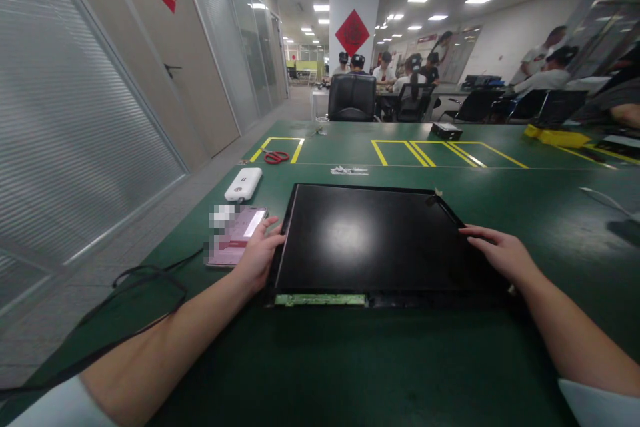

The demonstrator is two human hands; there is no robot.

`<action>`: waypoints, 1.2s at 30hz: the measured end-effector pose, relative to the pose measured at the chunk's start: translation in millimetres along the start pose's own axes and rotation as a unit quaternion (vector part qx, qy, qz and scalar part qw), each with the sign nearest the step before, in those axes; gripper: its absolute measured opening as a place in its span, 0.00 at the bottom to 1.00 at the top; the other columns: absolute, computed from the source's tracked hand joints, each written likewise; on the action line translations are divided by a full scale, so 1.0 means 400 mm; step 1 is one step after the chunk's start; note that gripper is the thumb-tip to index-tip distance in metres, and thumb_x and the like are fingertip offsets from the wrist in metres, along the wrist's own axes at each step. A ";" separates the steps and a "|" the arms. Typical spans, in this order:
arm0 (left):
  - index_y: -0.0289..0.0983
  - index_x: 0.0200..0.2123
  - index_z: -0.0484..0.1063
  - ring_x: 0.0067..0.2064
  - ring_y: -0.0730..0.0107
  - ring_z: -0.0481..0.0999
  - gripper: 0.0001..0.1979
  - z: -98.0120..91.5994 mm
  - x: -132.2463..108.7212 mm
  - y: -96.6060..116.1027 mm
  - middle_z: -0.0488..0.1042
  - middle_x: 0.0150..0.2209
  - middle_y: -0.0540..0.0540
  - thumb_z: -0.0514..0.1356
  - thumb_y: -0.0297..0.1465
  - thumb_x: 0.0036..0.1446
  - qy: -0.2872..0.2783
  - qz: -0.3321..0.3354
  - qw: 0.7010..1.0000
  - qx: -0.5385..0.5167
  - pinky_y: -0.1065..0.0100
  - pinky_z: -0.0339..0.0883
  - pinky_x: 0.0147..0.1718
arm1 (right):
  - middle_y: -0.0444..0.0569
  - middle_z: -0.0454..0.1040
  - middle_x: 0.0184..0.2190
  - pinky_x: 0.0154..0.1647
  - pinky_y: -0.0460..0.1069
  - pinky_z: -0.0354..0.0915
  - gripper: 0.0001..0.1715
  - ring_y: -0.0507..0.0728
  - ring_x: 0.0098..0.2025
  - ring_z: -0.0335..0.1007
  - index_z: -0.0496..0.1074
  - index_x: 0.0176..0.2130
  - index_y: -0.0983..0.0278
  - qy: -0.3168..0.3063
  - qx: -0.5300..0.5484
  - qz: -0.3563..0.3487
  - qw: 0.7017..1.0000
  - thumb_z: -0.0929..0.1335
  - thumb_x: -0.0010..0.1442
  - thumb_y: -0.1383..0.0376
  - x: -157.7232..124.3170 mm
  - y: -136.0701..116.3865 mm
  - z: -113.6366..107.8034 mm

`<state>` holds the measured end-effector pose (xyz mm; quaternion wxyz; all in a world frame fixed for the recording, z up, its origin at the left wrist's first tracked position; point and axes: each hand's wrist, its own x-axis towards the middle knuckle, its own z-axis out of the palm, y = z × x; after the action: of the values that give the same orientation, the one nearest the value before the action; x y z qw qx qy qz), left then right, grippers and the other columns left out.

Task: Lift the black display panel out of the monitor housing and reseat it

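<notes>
- A large flat panel with a glossy black face lies screen-up in front of the wearer, on or just above a dark green surface; its underside is hidden, so I cannot tell which.
- The left hand grasps the panel's left edge, fingers curled against the frame.
- The right hand grasps the right edge, its fingers stretched along the rim; the thumb's hold is out of sight.
- A bare green circuit strip runs along the left part of the near edge. It is probably delicate, so gripping by the sides, as here, seems wise.
- Light, even pressure from both hands should keep the panel level; pressing on the glossy face could mark or crack it.
- The left hand sits right beside a phone, with a white power bank just beyond, so any leftward slide needs care.
- A black cable trails near the left forearm and might snag.
- Red-handled scissors lie farther off, well apart from the panel.
</notes>
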<state>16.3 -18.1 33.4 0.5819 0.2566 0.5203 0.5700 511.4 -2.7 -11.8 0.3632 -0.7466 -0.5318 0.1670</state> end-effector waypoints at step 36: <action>0.36 0.56 0.80 0.48 0.54 0.86 0.22 0.001 0.011 -0.001 0.86 0.48 0.41 0.65 0.23 0.57 -0.151 -0.025 0.988 0.008 0.63 0.81 0.43 | 0.48 0.83 0.53 0.68 0.66 0.63 0.18 0.69 0.59 0.76 0.85 0.38 0.54 -0.001 0.003 -0.012 1.000 0.70 0.50 0.55 0.005 0.011 0.000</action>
<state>16.2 -14.0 31.7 0.6655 0.3313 0.4370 0.5063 515.2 -1.6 -14.7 0.3669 -0.7389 -0.5404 0.1655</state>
